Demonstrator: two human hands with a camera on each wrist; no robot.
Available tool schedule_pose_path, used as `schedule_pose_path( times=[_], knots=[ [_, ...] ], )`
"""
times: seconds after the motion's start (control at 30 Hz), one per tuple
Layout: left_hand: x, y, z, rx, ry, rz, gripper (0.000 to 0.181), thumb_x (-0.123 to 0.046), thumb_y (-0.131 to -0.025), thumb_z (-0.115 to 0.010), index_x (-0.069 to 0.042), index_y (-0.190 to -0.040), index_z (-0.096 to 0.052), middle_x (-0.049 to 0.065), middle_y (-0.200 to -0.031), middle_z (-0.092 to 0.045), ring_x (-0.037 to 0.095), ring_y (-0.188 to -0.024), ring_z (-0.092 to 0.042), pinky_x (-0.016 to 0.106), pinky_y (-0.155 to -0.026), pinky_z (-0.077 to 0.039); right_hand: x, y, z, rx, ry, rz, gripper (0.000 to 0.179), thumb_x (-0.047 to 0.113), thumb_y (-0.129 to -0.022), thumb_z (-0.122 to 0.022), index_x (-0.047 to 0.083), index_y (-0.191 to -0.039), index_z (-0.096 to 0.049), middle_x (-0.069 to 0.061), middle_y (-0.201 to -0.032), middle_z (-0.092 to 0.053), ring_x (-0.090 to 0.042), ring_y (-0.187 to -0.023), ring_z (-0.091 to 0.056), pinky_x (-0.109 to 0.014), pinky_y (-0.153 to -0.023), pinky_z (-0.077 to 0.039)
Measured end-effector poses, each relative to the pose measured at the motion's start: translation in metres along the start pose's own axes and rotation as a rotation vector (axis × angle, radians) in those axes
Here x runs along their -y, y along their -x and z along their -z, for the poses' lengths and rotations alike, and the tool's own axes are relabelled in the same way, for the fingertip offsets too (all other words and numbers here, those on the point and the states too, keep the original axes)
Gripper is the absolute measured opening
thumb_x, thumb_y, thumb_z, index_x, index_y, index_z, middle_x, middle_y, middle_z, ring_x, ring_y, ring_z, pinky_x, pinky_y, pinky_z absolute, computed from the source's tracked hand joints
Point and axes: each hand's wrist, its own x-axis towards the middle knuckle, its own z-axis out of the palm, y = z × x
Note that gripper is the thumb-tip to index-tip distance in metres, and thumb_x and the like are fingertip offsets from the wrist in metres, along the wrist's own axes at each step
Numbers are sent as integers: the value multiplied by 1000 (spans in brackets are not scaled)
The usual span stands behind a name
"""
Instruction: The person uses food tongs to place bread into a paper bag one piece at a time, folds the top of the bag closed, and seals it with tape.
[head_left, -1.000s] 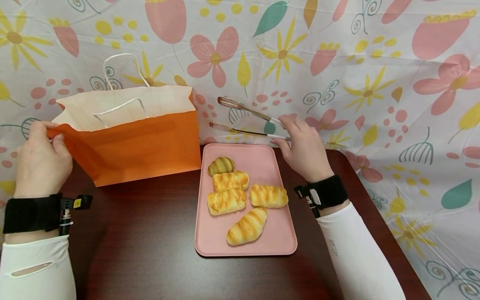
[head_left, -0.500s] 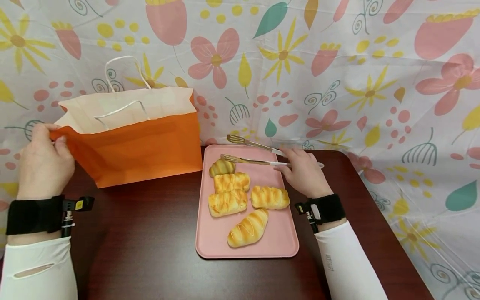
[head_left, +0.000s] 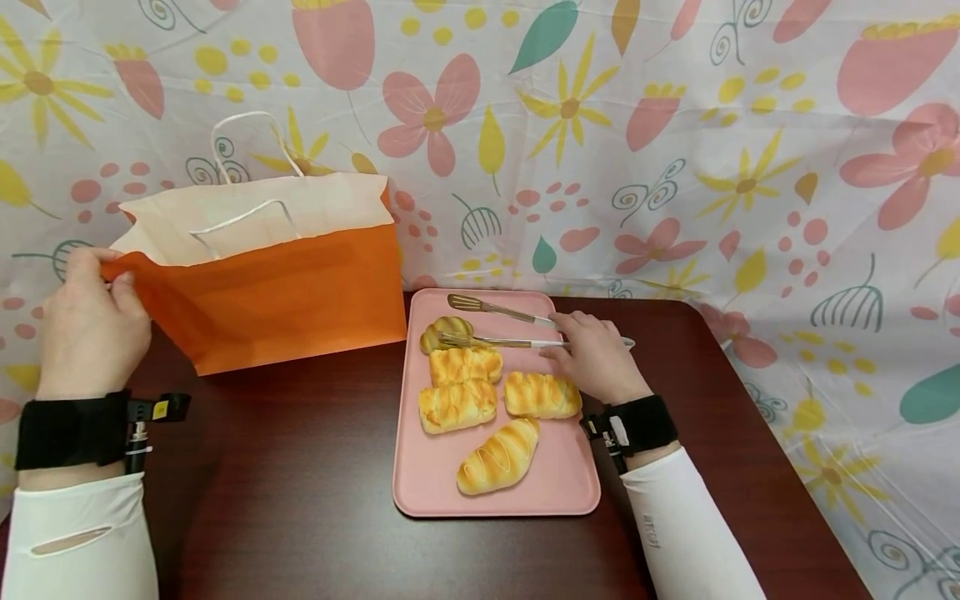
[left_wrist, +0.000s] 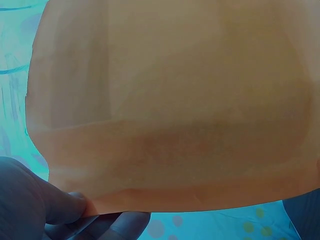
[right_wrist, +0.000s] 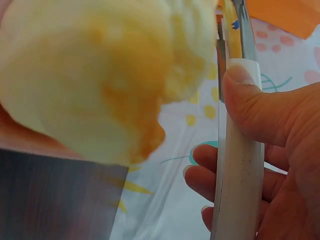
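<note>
My left hand (head_left: 93, 333) pinches the left edge of an orange paper bag (head_left: 300, 292) between thumb and fingers, its mouth standing open. In the left wrist view, the bag (left_wrist: 175, 110) fills most of the frame. My right hand (head_left: 600, 358) grips a pair of food tongs by their white handles (right_wrist: 237, 165), arms apart. The tongs' lower tip overlaps a small brownish-green roll (head_left: 444, 327) in the head view; whether they touch cannot be seen. Two golden rolls lie below it, one more golden roll (head_left: 542, 395) sits right, and a striped oval bun (head_left: 498, 457) lies nearest.
A pink tray (head_left: 427, 479) bears the breads on a dark wooden table (head_left: 300, 500). The bag stands left of the tray, against a flowered cloth (head_left: 675, 125) that hangs behind the table and along its right side.
My right hand has lowered the tongs from in front of the cloth to over the tray's far end, toward the small brownish-green roll. My left hand keeps its grip on the bag.
</note>
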Motion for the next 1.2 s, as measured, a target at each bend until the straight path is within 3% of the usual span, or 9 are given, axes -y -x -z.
schedule_pose_path(
  times=[0.47, 0.8, 1.2],
  knots=[
    [1, 0, -1, -16, -33, -4, 49, -26, -106, -24, 2, -148, -24, 40, -132, -44, 56, -104, -47, 69, -85, -43, 0, 1, -8, -84, 25, -4, 54, 35, -92, -68, 5, -135, -55, -14, -114, -61, -32, -109, -54, -54, -94, -37],
    [-2, 1, -1, -26, -30, -12, 48, -24, -106, -24, 2, -147, -26, 41, -131, -45, 56, -105, -47, 69, -85, -42, -2, 0, -11, -106, 26, -64, 52, 34, -91, -70, 5, -132, -58, -14, -113, -62, -33, -106, -55, -54, -91, -39],
    [0, -1, -2, -28, -36, -27, 48, -24, -106, -25, 2, -147, -26, 41, -130, -45, 57, -104, -47, 68, -84, -42, -7, 0, -8, -48, 6, -98, 56, 38, -90, -70, 7, -135, -56, -13, -117, -61, -31, -110, -53, -53, -97, -36]
  ],
)
